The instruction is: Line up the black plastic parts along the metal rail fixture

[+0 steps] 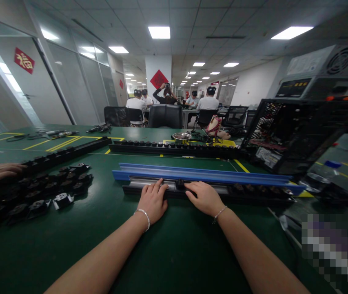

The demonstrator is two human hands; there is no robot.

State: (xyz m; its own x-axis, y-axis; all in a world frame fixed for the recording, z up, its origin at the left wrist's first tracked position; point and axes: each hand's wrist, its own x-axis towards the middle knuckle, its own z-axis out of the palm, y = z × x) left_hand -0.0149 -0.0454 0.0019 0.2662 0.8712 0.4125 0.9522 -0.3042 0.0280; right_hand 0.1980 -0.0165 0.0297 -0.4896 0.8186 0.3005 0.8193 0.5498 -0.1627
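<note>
A long black rail (198, 194) with a silvery inner channel lies crosswise on the table in front of me. One small black socket-like module (180, 183) sits in its channel between my hands. My left hand (154, 199) lies over the rail to the left of that module, fingers stretched out. My right hand (206, 197) is just right of the module, its fingertips at the module's edge and thumb apart over the rail. Several similar black modules (261, 190) fill the rail's right end. Right behind the rail runs a blue channel strip (201, 173).
Loose black modules (36, 188) lie heaped at left, where another person's hand (1, 175) reaches in. Another filled rail (174, 150), a metal bowl (181, 137) and an opened computer case (296, 134) stand farther back. A clear bottle (322, 173) is at right.
</note>
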